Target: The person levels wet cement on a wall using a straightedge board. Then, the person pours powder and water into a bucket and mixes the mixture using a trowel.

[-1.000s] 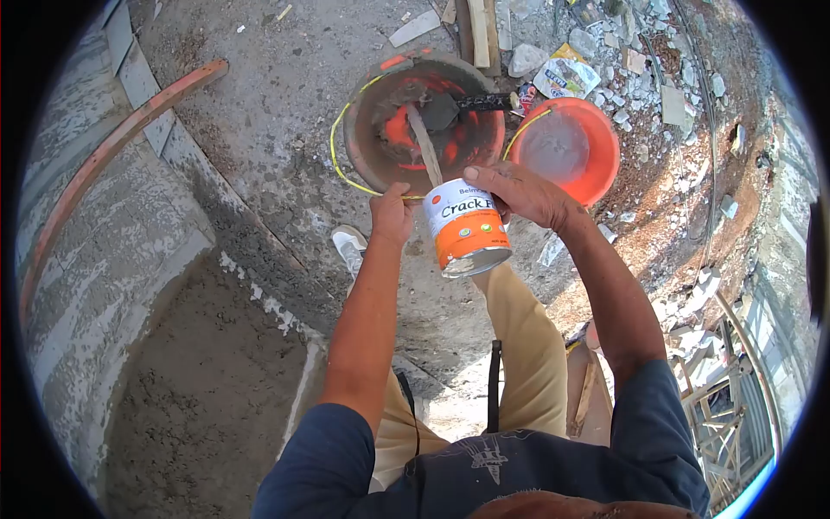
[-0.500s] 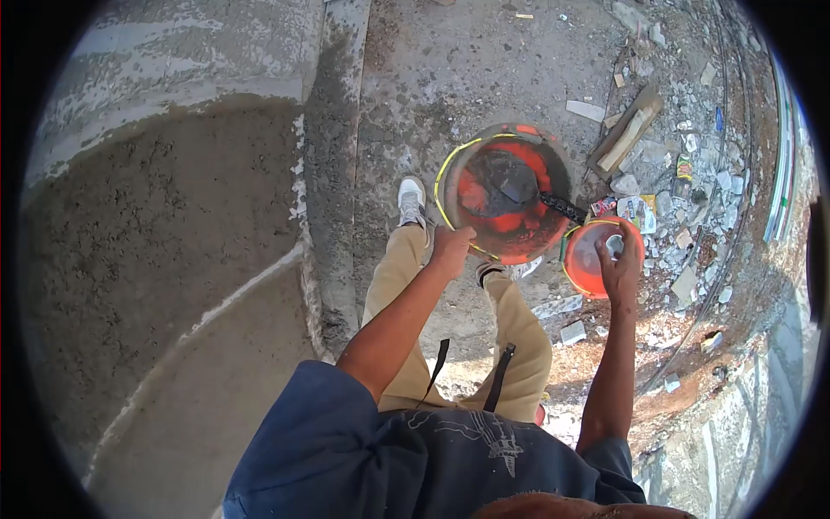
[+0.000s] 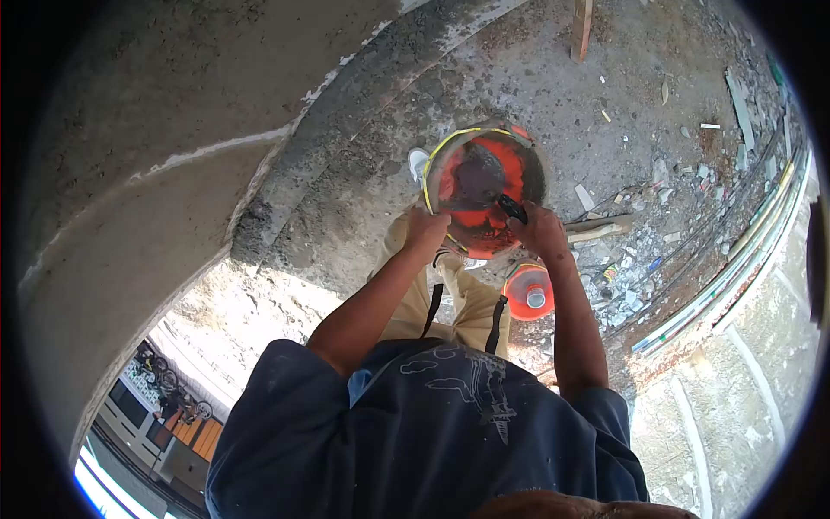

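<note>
A wide orange tub (image 3: 512, 169) with a yellow band around its rim is at my feet, smeared inside with dark wet mortar (image 3: 478, 176). My left hand (image 3: 429, 232) is closed on the tub's near left rim. Over the right side of the tub, my right hand (image 3: 541, 232) is wrapped around the black handle of a trowel (image 3: 512, 208). The blade is hard to tell from the mortar. A small orange bucket (image 3: 516, 303) stands below my right hand, with a clear plastic cup (image 3: 536, 297) inside it.
A wall with damp grey plaster (image 3: 147, 173) curves along the left. Wood pieces (image 3: 601, 228) and broken rubble (image 3: 622, 294) lie to the right, with long pipes (image 3: 743, 259) beyond. A wooden post (image 3: 582, 33) is at the top. My shoe (image 3: 418, 163) is beside the tub.
My right hand has left the small bucket and taken hold of the trowel handle. The cup stays in the bucket. My left hand remains on the tub rim, and the view has turned.
</note>
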`<state>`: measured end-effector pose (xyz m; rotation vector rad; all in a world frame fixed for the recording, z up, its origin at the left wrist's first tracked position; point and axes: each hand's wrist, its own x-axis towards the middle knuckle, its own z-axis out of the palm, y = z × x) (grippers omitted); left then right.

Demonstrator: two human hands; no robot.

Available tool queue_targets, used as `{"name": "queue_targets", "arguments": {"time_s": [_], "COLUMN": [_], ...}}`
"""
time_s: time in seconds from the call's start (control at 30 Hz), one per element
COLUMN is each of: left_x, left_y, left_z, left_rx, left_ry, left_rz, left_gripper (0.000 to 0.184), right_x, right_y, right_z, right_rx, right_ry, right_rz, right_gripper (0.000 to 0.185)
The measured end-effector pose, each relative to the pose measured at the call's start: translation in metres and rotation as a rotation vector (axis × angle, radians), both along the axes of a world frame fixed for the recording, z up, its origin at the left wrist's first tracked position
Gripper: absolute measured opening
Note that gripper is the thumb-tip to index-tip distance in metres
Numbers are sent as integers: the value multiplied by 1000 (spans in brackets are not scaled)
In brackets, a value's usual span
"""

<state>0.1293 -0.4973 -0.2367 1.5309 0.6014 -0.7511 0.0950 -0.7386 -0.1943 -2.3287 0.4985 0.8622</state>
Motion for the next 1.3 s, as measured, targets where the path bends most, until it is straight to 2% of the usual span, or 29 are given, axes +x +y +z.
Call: {"name": "queue_targets", "arguments": {"time_s": [0.1,0.13,0.23,0.27,0.3,0.37,0.47,0.53,0.63,0.67,0.73,0.87,1.0,1.17,1.2,1.3], "left_x": [36,49,75,87,100,109,118,111,106,109,95,70,59,46,36,25], "left_y": [26,39,74,83,94,111,135,145,145,136,114,46,-28,-92,-102,-131], "left_z": [0,10,-1,10,25,23,38,32,56,69,93,91,75,36,16,-43], "left_rx": [97,23,-20,-89,-68,7,-63,-79,-167,-54,-98,-105,-183,-213,-278,-263], "left_ry": [119,143,105,124,148,175,200,135,9,12,-44,-201,-143,95,57,96], "left_rz": [208,265,517,606,613,741,867,1002,1192,1279,1379,1612,1895,2183,2196,2269], "left_gripper": [6,3,5,7,11,15,20,28,36,37,38,34,31,28,26,25], "right_x": [54,70,102,117,131,154,192,219,274,294,330,415,494,548,556,569], "right_y": [1,2,-6,-7,-8,-7,-16,-25,-47,-55,-67,-70,-58,-12,-1,41], "right_z": [51,79,118,128,131,124,88,67,26,8,-17,-66,-76,-142,-161,-254], "right_rx": [180,220,410,322,238,83,28,-14,-39,-25,-51,-166,-212,-212,-172,-131], "right_ry": [13,9,112,113,83,28,-42,-37,1,3,77,206,106,-96,-161,-351], "right_rz": [39,18,-156,-57,21,169,276,378,582,656,792,1005,1161,1274,1330,1347], "right_gripper": [39,33,31,31,32,32,31,36,43,45,47,49,48,46,46,44]}}
